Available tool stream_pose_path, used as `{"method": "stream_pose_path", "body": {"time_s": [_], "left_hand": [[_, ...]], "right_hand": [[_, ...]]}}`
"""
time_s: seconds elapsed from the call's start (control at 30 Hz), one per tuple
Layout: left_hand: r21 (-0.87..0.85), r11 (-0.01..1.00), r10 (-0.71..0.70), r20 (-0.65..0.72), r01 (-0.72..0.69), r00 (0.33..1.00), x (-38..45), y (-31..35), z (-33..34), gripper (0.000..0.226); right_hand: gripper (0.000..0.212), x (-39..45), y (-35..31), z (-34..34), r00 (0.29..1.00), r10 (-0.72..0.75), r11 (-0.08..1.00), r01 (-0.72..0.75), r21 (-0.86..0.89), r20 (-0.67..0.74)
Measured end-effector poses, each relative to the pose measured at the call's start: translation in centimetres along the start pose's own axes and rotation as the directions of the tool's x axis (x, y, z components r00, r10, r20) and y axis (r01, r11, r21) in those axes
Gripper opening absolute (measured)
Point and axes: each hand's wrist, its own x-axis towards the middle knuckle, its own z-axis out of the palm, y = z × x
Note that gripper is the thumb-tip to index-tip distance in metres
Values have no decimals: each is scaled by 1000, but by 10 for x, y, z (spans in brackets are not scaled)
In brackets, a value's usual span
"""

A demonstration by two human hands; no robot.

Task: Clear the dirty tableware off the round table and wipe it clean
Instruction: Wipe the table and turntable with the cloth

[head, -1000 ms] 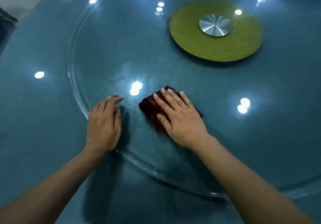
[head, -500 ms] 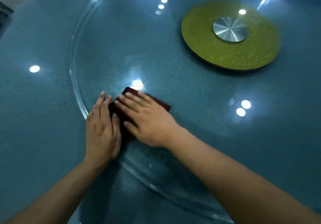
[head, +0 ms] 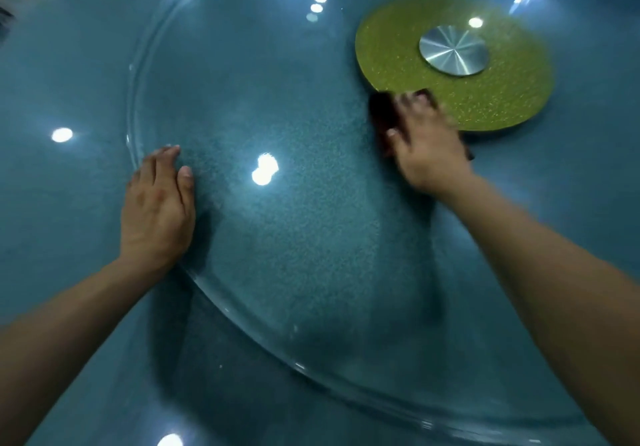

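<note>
Hands: left hand [head: 157, 203] flat on glass turntable [head: 311, 255] rim; right hand [head: 427, 148] spread, pressing cloth [head: 382, 113].
Nearby: green disc [head: 502, 99] touches cloth; worktop [head: 52, 220] beneath.

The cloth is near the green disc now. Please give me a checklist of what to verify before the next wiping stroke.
1. Right hand on the dark cloth, fingers flat: ok.
2. Left hand rests flat at the rim of the glass turntable: ok.
3. No dirty tableware in the path: ok, none in view.
4. Cloth folded flat: cannot tell, blurred and mostly under the hand.
5. Cloth clear of the green disc: not ok, it sits at the disc's edge.
6. Glass already clean: cannot tell, reflections hide it.
</note>
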Motion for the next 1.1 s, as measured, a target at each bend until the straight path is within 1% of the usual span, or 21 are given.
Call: {"method": "stream_pose_path", "body": {"time_s": [0.07, 0.13, 0.17, 0.23, 0.27, 0.3, 0.33, 0.37, 0.4, 0.47, 0.53, 0.57, 0.6, 0.67, 0.73, 0.8, 0.87, 0.93, 0.97, 1.03, 1.1], "left_hand": [[-34, 999, -36, -13, 36, 999, -2, 0, 0, 42], [-92, 995, -36, -22, 34, 999, -11, 2, -2, 39], [-119, 992, -34, -21, 32, 999, -18, 3, -3, 38], [-161, 985, -63, -13, 60, 998, -31, 4, -12, 36], [-172, 982, -82, -1, 81, 997, -38, 6, -17, 35], [-171, 981, -89, 20, 91, 996, -46, 7, -21, 34], [-157, 984, -79, 40, 84, 996, -55, 9, -24, 34], [-132, 990, -47, 56, 54, 997, -65, 13, -26, 35], [-103, 995, 0, 72, 7, 997, -74, 19, -26, 36], [-72, 995, 74, 106, -67, 992, -93, 33, -26, 41], [-100, 991, 96, 129, -83, 987, -111, 50, -24, 44], [-119, 990, 93, 135, -77, 987, -119, 59, -22, 45], [-131, 990, 79, 136, -61, 988, -124, 65, -19, 46], [-123, 992, 36, 132, -19, 991, -126, 67, -10, 51], [-108, 994, 45, 129, -31, 991, -117, 56, -3, 56], [-104, 990, 114, 145, -99, 983, -109, 41, 1, 59], [-93, 986, 152, 152, -139, 977, -102, 31, 0, 60], [-68, 990, 135, 158, -126, 978, -91, 25, -3, 58], [-52, 992, 126, 173, -118, 977, -85, 22, -4, 58], [-1, 992, 120, 194, -122, 974, -72, 14, -6, 60], [44, 992, 105, 187, -115, 977, -61, 7, -8, 59]], "right_hand": [[66, -47, -70, 8, 958, -288, 954, 285, 93, 16], [65, -115, -141, 24, 835, -546, 835, 537, 115, 63], [64, -143, -166, 30, 785, -614, 788, 604, 117, 84], [62, -150, -178, 35, 742, -662, 748, 647, 147, 106], [61, -132, -169, 32, 750, -653, 755, 636, 160, 100], [61, -108, -152, 26, 796, -599, 797, 580, 170, 89], [60, -82, -131, 20, 864, -500, 858, 484, 171, 64], [59, -54, -103, 16, 936, -351, 927, 344, 152, 17], [59, -27, -69, 10, 983, -182, 978, 184, 101, -29], [61, 11, -3, 0, 996, 86, 996, -86, -18, -8], [63, 23, 24, -4, 980, 195, 980, -193, -43, 33], [63, 19, 13, -3, 984, 177, 983, -176, -49, 20], [64, 6, -7, 1, 994, 110, 993, -110, -48, -1], [64, -41, -63, 13, 990, -141, 990, 141, -12, -17], [63, -115, -120, 29, 912, -410, 912, 409, 16, 21], [62, -166, -152, 38, 860, -506, 862, 503, 64, 59], [62, -163, -151, 38, 853, -517, 855, 510, 98, 75], [63, -123, -126, 31, 882, -465, 884, 460, 79, 71], [63, -98, -106, 26, 919, -391, 920, 387, 61, 60], [65, -46, -46, 15, 987, -159, 987, 159, 15, -7], [64, -3, 20, 3, 997, 75, 997, -75, -29, -21]]}}
